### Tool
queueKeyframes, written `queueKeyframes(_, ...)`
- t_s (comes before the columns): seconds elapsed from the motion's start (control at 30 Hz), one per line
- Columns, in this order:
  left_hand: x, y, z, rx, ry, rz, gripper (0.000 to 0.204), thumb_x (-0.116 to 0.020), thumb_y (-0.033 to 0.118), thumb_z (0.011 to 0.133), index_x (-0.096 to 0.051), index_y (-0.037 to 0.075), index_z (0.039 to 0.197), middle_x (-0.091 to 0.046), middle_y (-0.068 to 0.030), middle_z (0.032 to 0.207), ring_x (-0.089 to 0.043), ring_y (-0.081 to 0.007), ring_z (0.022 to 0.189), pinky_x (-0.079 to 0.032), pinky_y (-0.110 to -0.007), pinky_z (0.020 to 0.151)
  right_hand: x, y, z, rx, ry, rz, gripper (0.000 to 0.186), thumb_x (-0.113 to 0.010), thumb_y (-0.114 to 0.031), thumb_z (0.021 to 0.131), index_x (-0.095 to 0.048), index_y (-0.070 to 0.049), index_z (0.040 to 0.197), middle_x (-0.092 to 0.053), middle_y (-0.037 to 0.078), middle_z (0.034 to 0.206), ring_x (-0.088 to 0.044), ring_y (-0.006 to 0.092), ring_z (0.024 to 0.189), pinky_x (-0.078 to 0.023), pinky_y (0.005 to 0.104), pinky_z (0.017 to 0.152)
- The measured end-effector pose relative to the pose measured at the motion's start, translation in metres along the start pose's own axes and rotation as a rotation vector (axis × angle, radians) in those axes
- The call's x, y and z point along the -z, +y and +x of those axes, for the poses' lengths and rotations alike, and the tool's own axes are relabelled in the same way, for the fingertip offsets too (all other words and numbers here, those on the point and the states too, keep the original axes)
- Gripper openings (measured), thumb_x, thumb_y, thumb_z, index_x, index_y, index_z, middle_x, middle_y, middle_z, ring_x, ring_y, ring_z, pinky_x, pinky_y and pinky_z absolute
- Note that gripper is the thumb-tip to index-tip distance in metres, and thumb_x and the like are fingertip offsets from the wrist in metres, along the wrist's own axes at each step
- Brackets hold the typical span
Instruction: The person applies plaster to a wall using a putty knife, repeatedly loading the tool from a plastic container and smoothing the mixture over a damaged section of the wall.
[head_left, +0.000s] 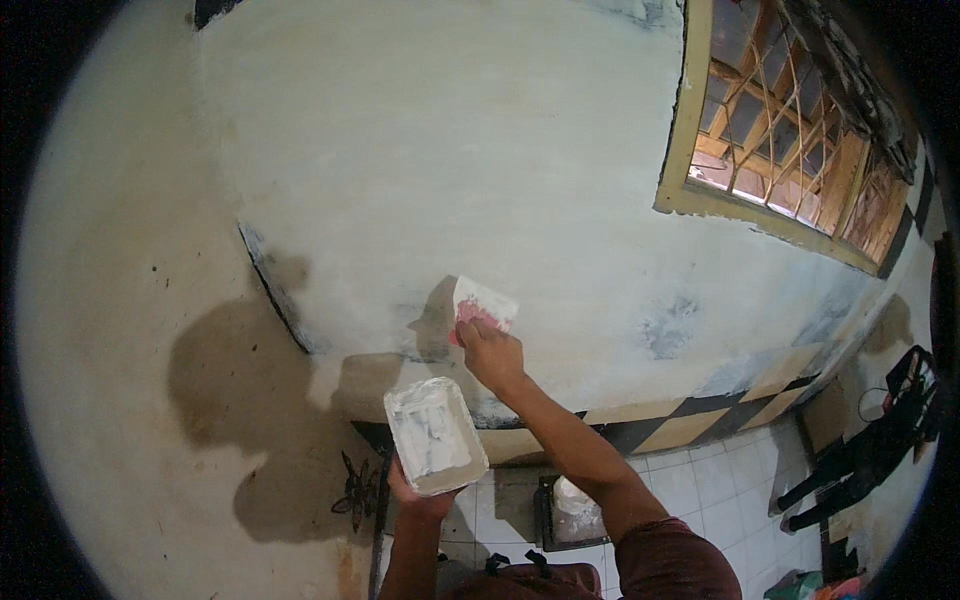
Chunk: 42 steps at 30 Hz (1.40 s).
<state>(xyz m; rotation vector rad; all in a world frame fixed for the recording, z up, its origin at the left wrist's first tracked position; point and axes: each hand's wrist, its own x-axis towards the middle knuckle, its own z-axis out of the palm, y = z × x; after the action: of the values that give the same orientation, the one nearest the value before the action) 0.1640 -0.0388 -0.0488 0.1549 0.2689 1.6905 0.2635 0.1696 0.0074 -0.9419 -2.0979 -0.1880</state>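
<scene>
My right hand (492, 352) grips a putty spreader (487, 300), a flat reddish-pink blade thickly smeared with white. The blade is up against the pale wall (430, 170), or just off it; I cannot tell which. Lower and to the left, my left hand (418, 500) holds up a rectangular tub (464, 462) from beneath. White paste coats the tub's inside and rim. Most of the left fingers are hidden under the tub. Bluish-grey patches (672, 328) show on the wall to the right of the spreader.
A barred window with a yellowish frame (672, 150) is at upper right. Dark and tan checkered tiles (668, 430) run along the wall's foot. Below me, a black crate (545, 515) holds something white on the tiled floor (705, 485). A person in dark clothes (860, 450) stands at far right.
</scene>
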Motion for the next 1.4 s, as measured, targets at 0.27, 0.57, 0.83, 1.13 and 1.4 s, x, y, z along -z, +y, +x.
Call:
queueKeyframes(0.27, -0.002, -0.005, -0.005, 0.045, -0.022, 0.077, 0.058, -0.03, 0.05, 0.095, -0.046, 0.016, 0.14, -0.052, -0.0088, 0.137, -0.051, -0.0351, 0.124, -0.043, -0.057, 0.1, -0.024, 0.145, -0.074, 0.384, -0.14, -0.53, 0.038, -0.058, -0.021, 0.084, -0.056, -0.007, 0.119, -0.055, 0.012, 0.11, -0.06, 0.0294, 0.09, -0.054, 0.0468, 0.074)
queueKeyframes(0.57, -0.011, 0.007, -0.011, 0.092, 0.046, 0.012, 0.058, -0.033, 0.052, 0.095, -0.045, 0.019, 0.14, -0.051, -0.007, 0.138, -0.051, -0.0343, 0.125, -0.042, -0.059, 0.099, 0.067, 0.071, -0.034, -0.457, 0.586, -0.158, 0.011, -0.06, -0.013, 0.086, -0.057, -0.005, 0.077, -0.06, 0.014, 0.072, -0.061, 0.035, 0.061, -0.047, 0.0428, 0.058)
queueKeyframes(0.83, 0.001, -0.003, -0.007, 0.04, -0.058, 0.028, 0.06, -0.033, 0.051, 0.094, -0.044, 0.015, 0.14, -0.053, -0.0092, 0.135, -0.054, -0.0355, 0.12, -0.046, -0.059, 0.096, -0.041, 0.047, 0.004, -0.191, 0.351, 0.134, 0.024, -0.067, -0.014, 0.077, -0.061, -0.01, 0.1, -0.065, 0.015, 0.095, -0.063, 0.0373, 0.085, -0.052, 0.0448, 0.072)
queueKeyframes(1.13, 0.004, 0.005, -0.006, 0.042, -0.091, -0.046, 0.06, -0.031, 0.048, 0.094, -0.042, 0.013, 0.141, -0.052, -0.0121, 0.136, -0.055, -0.0373, 0.12, -0.047, -0.058, 0.095, -0.006, 0.022, -0.01, 0.243, 0.15, -0.09, 0.021, -0.063, -0.014, 0.079, -0.061, -0.013, 0.1, -0.062, 0.006, 0.09, -0.064, 0.0268, 0.079, -0.052, 0.0387, 0.064)
queueKeyframes(1.4, -0.01, 0.008, -0.013, 0.086, 0.016, -0.014, 0.056, -0.035, 0.049, 0.095, -0.047, 0.015, 0.138, -0.054, -0.0091, 0.135, -0.055, -0.0352, 0.12, -0.047, -0.059, 0.094, 0.0, 0.12, -0.102, 0.291, -0.047, -0.395, 0.028, -0.064, -0.018, 0.08, -0.059, -0.008, 0.106, -0.059, 0.014, 0.097, -0.061, 0.0327, 0.088, -0.054, 0.0426, 0.073)
